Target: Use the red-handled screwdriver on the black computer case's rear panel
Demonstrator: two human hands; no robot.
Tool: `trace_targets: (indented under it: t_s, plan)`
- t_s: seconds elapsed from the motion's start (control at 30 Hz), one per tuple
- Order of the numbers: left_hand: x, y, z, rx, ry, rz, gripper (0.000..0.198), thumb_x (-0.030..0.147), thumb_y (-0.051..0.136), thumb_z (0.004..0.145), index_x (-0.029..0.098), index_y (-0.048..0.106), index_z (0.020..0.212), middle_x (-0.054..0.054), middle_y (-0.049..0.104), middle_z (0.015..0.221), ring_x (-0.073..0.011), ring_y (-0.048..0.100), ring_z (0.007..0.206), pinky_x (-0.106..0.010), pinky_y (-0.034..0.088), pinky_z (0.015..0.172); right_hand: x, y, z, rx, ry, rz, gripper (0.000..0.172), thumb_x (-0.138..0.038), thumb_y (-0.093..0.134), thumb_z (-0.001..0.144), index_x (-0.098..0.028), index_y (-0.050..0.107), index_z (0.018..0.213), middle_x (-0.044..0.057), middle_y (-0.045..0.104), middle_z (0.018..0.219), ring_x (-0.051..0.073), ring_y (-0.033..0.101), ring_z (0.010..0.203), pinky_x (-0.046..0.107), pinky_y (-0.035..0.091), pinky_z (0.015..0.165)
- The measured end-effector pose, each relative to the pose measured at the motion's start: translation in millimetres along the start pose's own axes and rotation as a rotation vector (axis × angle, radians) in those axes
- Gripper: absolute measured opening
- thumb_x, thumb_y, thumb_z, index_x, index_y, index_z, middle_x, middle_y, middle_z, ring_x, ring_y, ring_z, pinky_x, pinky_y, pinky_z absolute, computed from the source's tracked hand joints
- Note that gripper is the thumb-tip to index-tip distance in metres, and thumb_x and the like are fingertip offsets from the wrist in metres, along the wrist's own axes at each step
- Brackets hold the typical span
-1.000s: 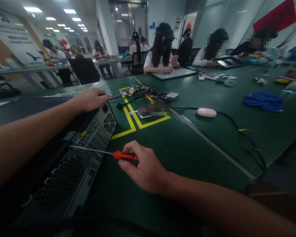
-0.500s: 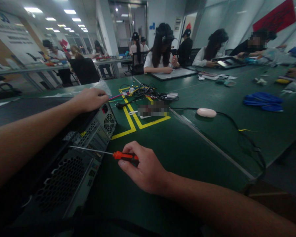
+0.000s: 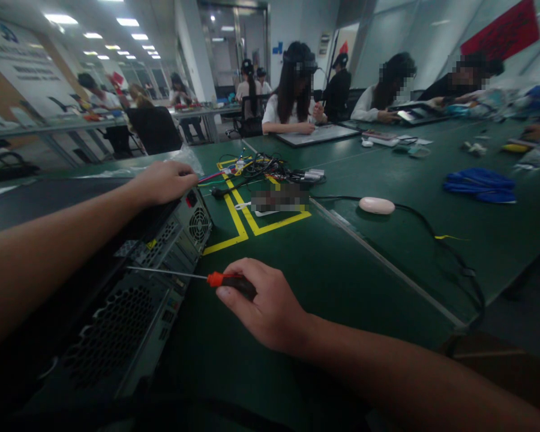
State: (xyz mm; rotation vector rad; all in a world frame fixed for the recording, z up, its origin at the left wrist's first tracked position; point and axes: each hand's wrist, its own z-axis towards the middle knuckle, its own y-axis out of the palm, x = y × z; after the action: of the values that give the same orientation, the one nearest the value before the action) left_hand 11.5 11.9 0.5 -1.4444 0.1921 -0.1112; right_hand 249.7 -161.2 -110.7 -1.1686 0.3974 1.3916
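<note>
A dark computer case (image 3: pixel 117 324) lies at the left, its metal rear side with vents and ports facing right. My left hand (image 3: pixel 164 182) rests on top of the case near its far corner, fingers curled over the edge; whether it holds anything there is hard to tell. In my right hand (image 3: pixel 267 303) is an orange and black screwdriver (image 3: pixel 216 279), gripped by the handle. Its long metal shaft points left, with the tip at the rear edge of the case, above the large round vent. Just what the tip touches is too small to see.
Tangled cables (image 3: pixel 270 165) lie on the green table (image 3: pixel 342 276) beyond the case, near yellow tape (image 3: pixel 247 237). A pink oval device (image 3: pixel 377 205) on a black cord and a blue bundle (image 3: pixel 480 184) are to the right. People sit across the table.
My right hand has shifted slightly and turned around the screwdriver handle, so less of its orange shows. My left hand and the case have not moved.
</note>
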Motion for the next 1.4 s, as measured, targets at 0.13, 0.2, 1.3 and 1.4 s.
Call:
trace_targets:
  t_s: [0.13,0.2,1.3,1.4]
  plan:
    - [0.2,-0.5,-0.1,0.005,-0.005,-0.016,0.066,0.043,0.029,0.095,0.008,0.075,0.126,-0.018,0.073,0.129,-0.0363,0.065,0.121,-0.046,0.048,0.107,0.1,1.1,1.1,-0.039,0.021,-0.013,0.018,-0.033,0.061,0.104,-0.018,0.071,0.104,0.003,0.07,0.092,0.016,0.063,0.08,0.03,0.046,0.072]
    - [0.4,-1.1,-0.4,0.0,-0.012,-0.016,0.065,0.043,0.029,0.095,0.007,0.074,0.127,-0.018,0.072,0.129,-0.0356,0.065,0.122,-0.045,0.048,0.108,-0.2,1.9,1.0,-0.058,0.019,-0.012,0.021,-0.033,0.057,0.106,-0.017,0.071,0.102,0.003,0.069,0.09,0.017,0.063,0.08,0.03,0.046,0.073]
    - [-1.4,-1.1,-0.4,-0.004,0.013,0.01,0.067,0.044,0.027,0.095,0.007,0.075,0.125,-0.021,0.072,0.127,-0.0358,0.065,0.12,-0.044,0.049,0.105,-1.0,0.6,-0.3,-0.098,0.041,0.007,0.014,-0.029,0.066,0.097,-0.022,0.059,0.107,0.003,0.072,0.096,0.018,0.066,0.079,0.031,0.048,0.073]
    - [-1.4,-1.2,0.4,-0.009,0.008,0.013,0.067,0.044,0.027,0.095,0.008,0.075,0.124,-0.021,0.072,0.128,-0.0358,0.065,0.121,-0.044,0.05,0.104,-1.7,0.4,-0.1,-0.099,0.039,0.015,0.015,-0.029,0.066,0.097,-0.021,0.059,0.108,0.003,0.072,0.095,0.018,0.065,0.079,0.031,0.048,0.073]
